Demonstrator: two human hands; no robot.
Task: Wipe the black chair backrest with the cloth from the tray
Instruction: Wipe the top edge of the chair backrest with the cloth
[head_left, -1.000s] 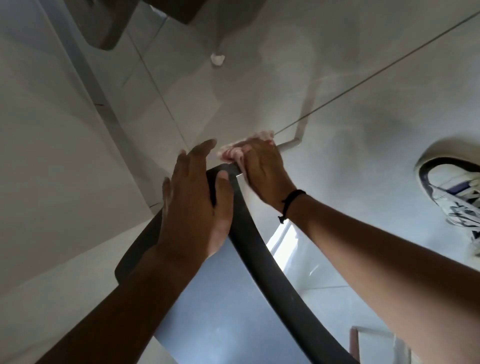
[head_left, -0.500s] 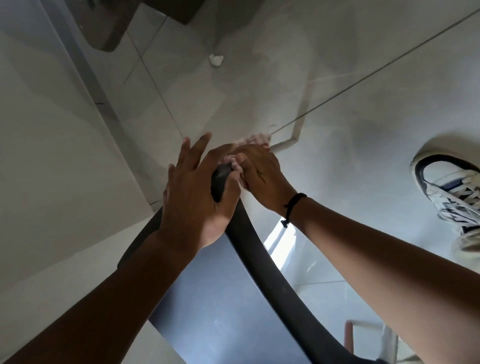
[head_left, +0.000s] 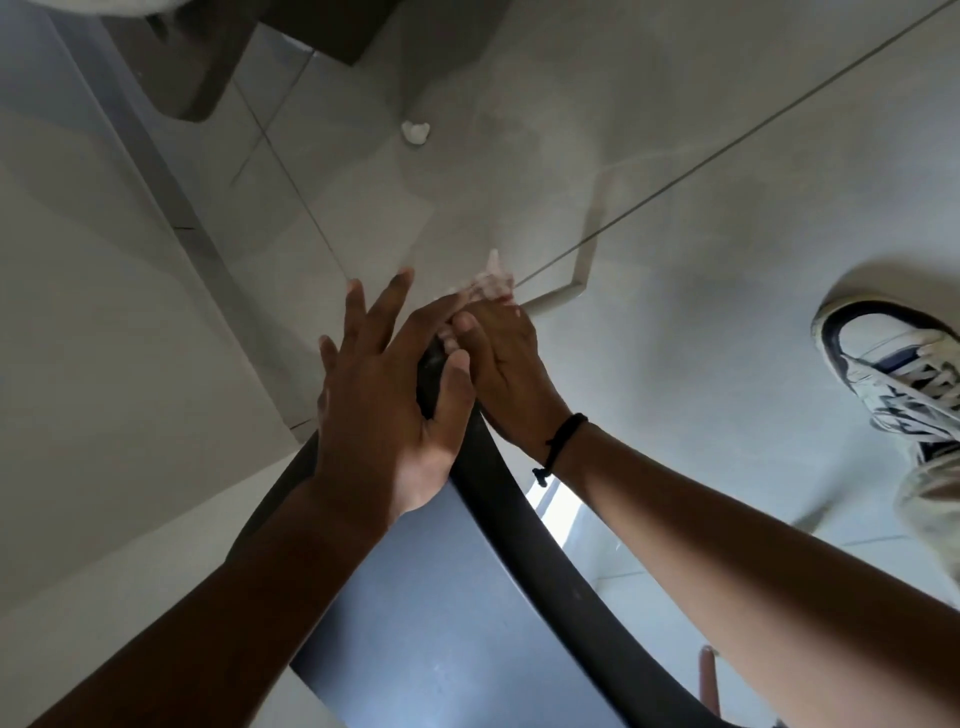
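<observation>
Pale cloth (head_left: 488, 283) bunched on curved black backrest (head_left: 519, 535).

The left hand (head_left: 387, 410) lay over the top edge of the black chair backrest (head_left: 524, 540), fingers spread, thumb hooked across the rim. Just beside it, touching, the right hand (head_left: 504, 364) pressed a pale pink cloth (head_left: 488, 285) against the backrest's far end. A sneaker (head_left: 893, 374) stood on the grey tiled floor (head_left: 701, 182), well apart.
</observation>
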